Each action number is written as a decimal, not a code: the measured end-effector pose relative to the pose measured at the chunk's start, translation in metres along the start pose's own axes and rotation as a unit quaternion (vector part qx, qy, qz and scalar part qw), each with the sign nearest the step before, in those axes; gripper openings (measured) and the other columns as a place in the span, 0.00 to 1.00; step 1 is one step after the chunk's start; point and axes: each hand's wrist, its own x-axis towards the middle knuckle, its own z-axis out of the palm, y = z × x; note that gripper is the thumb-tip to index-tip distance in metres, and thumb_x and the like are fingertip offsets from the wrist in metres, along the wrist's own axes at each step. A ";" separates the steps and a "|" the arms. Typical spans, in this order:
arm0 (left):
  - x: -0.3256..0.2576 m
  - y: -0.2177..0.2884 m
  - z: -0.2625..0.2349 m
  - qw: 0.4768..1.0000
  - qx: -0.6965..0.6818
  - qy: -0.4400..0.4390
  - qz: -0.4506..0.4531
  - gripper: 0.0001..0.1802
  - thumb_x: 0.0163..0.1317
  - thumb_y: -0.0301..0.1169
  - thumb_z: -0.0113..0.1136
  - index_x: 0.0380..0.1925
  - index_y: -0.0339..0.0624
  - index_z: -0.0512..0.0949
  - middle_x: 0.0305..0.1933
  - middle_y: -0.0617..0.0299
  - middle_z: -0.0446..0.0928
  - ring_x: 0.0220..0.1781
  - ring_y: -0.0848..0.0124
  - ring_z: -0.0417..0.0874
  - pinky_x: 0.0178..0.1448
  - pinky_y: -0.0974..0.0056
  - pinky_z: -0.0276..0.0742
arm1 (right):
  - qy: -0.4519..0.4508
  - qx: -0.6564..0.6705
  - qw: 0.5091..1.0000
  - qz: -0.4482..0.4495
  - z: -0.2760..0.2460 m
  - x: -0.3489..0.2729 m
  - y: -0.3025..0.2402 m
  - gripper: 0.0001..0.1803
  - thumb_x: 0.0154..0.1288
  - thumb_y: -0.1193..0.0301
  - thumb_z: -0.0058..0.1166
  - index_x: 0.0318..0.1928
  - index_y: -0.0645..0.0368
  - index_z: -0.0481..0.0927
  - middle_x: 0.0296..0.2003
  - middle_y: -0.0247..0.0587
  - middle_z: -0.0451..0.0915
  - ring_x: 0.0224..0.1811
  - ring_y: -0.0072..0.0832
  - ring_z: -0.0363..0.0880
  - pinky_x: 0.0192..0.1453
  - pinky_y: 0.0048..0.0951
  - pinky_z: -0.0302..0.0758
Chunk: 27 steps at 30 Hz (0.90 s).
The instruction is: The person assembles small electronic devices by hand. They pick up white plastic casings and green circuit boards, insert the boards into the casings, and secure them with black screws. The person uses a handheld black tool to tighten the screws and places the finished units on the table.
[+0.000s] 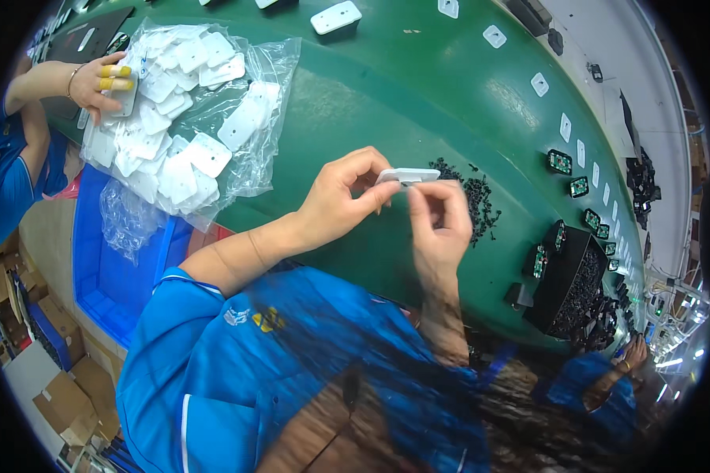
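Pinched between the thumb and fingers of my left hand point(347, 191) is a white plastic cover point(410, 174), tilted so that I see it nearly edge-on. My right hand point(440, 225) has its fingers closed at the cover's underside and right edge; whether a small part sits in them is hidden. Just beyond the right hand lies a loose pile of small black parts point(481, 201) on the green table point(331, 102).
At the left, a clear plastic bag point(272, 150) holds many white covers point(209, 154), touched by a co-worker's hand point(102, 85). Below stands a blue crate point(102, 268). On the right are green circuit boards point(560, 162), white pieces point(539, 84) in a row and a black box point(556, 303).
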 end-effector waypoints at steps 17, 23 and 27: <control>-0.014 -0.004 -0.024 0.993 0.114 0.005 0.029 0.07 0.57 0.27 0.60 0.30 0.35 0.74 0.28 0.60 0.71 0.27 0.74 0.74 0.31 0.68 0.71 | -0.185 0.033 0.976 0.106 0.003 0.025 -0.006 0.07 0.56 0.78 0.62 0.30 0.61 0.75 0.24 0.24 0.69 0.24 0.09 0.61 0.27 0.14 0.58; -0.018 0.015 -0.033 0.997 -0.054 -0.024 -0.045 0.07 0.65 0.26 0.53 0.39 0.33 0.72 0.32 0.59 0.77 0.27 0.74 0.80 0.34 0.70 0.77 | -0.184 0.093 0.966 0.154 0.009 0.031 0.003 0.09 0.59 0.75 0.62 0.33 0.60 0.73 0.24 0.28 0.73 0.21 0.10 0.66 0.24 0.11 0.61; -0.012 0.013 -0.043 0.990 -0.123 0.008 -0.067 0.07 0.67 0.23 0.47 0.43 0.32 0.70 0.31 0.56 0.77 0.26 0.75 0.81 0.32 0.70 0.78 | -0.183 0.161 0.959 0.144 0.020 0.025 0.009 0.10 0.61 0.73 0.60 0.35 0.59 0.70 0.25 0.33 0.76 0.18 0.14 0.71 0.19 0.12 0.65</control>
